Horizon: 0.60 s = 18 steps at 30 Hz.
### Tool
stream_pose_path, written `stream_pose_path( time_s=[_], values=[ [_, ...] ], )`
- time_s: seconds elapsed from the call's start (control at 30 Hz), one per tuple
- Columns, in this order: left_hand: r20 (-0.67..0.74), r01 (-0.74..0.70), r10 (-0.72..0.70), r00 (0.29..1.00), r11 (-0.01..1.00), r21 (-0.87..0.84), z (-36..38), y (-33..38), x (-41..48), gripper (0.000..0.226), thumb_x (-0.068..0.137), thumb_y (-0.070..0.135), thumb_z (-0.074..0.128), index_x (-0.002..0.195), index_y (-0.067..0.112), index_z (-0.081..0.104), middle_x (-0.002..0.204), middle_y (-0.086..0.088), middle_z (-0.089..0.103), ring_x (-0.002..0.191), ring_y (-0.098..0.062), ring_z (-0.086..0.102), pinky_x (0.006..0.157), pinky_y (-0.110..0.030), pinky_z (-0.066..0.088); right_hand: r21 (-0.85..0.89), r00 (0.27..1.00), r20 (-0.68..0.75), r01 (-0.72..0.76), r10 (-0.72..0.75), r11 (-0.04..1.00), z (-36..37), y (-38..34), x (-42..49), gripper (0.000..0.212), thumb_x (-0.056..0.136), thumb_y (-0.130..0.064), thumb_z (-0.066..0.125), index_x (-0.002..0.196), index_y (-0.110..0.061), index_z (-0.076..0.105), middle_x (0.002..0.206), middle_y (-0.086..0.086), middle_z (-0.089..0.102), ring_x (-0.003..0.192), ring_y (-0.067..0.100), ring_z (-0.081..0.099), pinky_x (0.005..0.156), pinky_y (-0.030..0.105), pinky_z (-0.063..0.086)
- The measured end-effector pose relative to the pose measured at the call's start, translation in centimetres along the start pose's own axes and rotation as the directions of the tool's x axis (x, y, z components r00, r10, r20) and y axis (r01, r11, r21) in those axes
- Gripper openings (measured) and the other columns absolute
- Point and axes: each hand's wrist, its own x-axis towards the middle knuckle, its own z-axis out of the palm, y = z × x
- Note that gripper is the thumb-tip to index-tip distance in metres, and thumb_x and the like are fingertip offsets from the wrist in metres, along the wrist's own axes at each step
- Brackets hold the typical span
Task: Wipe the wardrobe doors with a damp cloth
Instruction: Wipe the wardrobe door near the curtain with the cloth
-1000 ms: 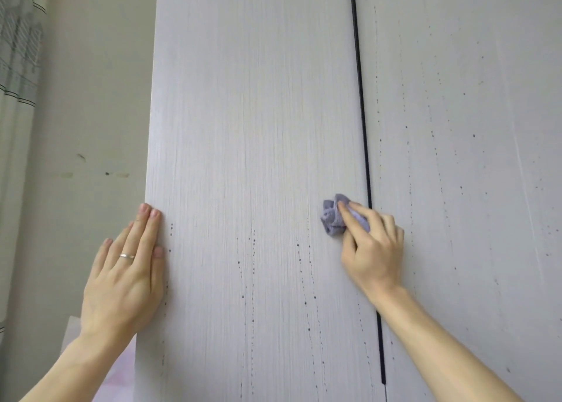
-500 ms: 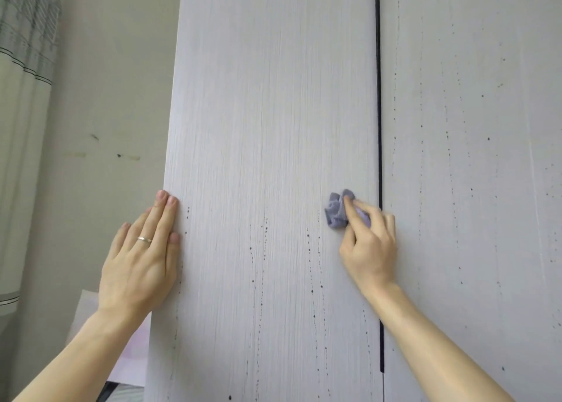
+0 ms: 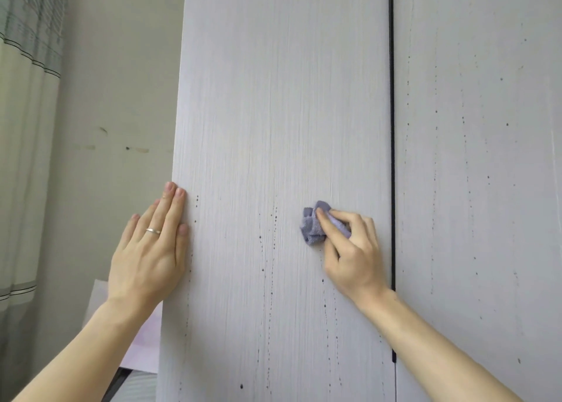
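Pale door (image 3: 273, 97): left hand (image 3: 149, 249) flat at outer edge, right hand (image 3: 349, 255) gripping cloth (image 3: 310, 228) near seam (image 3: 391, 127)

Cloth (image 3: 310, 229) partly under fingers (image 3: 329, 228)

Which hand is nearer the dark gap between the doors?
Right. The right hand sits just left of the gap; the left hand rests on the far edge of the door.

Bare forearms; a thin silver ring (image 3: 153, 231) on the left hand (image 3: 149, 249).
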Motion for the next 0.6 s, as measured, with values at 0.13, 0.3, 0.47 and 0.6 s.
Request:
stream_pose_path(
  time_s=[0.13, 0.3, 0.47, 0.6],
  values=[
    [0.014, -0.01, 0.009, 1.0, 1.0, 0.02, -0.2, -0.1, 0.1, 0.056, 0.106, 0.034, 0.023, 0.16, 0.017, 0.025, 0.166, 0.003, 0.023, 0.142, -0.031, 0.043, 0.114, -0.055, 0.036, -0.017, 0.997, 0.039, 0.069, -0.068, 0.997, 0.3, 0.9, 4.1, 0.043, 0.09, -0.009, 0.046, 0.123, -0.016, 0.072, 0.113, 0.01, 0.064, 0.088, 0.032, 0.055, 0.071, 0.035, 0.051],
    [0.038, 0.027, -0.028, 0.999, 1.0, 0.011, 0.0, 0.1, 0.0, 0.056, 0.107, 0.036, 0.02, 0.161, 0.02, 0.02, 0.167, 0.006, 0.017, 0.146, -0.026, 0.037, 0.118, -0.052, 0.032, 0.055, 0.949, -0.095, -0.297, 0.301, 0.953, 2.0, -1.0, 4.9, 0.044, 0.086, -0.002, 0.052, 0.124, -0.016, 0.071, 0.112, 0.012, 0.057, 0.088, 0.033, 0.051, 0.074, 0.027, 0.037],
    [0.055, 0.014, -0.016, 0.998, 0.999, 0.031, -0.3, -0.3, -0.7, 0.056, 0.107, 0.036, 0.021, 0.162, 0.024, 0.017, 0.167, 0.01, 0.014, 0.147, -0.023, 0.035, 0.119, -0.05, 0.031, 0.108, 0.958, 0.122, 0.247, -0.26, 0.963, 1.5, -4.5, 1.1, 0.045, 0.084, -0.004, 0.051, 0.123, -0.014, 0.071, 0.104, 0.01, 0.065, 0.082, 0.032, 0.057, 0.066, 0.038, 0.048],
    [0.053, 0.011, -0.012, 0.999, 1.0, 0.022, -0.2, -0.7, -1.1, 0.056, 0.107, 0.036, 0.022, 0.161, 0.023, 0.021, 0.167, 0.008, 0.018, 0.145, -0.023, 0.038, 0.117, -0.051, 0.035, 0.054, 0.997, 0.005, -0.076, 0.076, 0.996, 2.1, -1.6, 6.2, 0.045, 0.086, -0.009, 0.047, 0.122, -0.019, 0.072, 0.109, 0.009, 0.06, 0.085, 0.034, 0.053, 0.069, 0.044, 0.05]
  ],
)
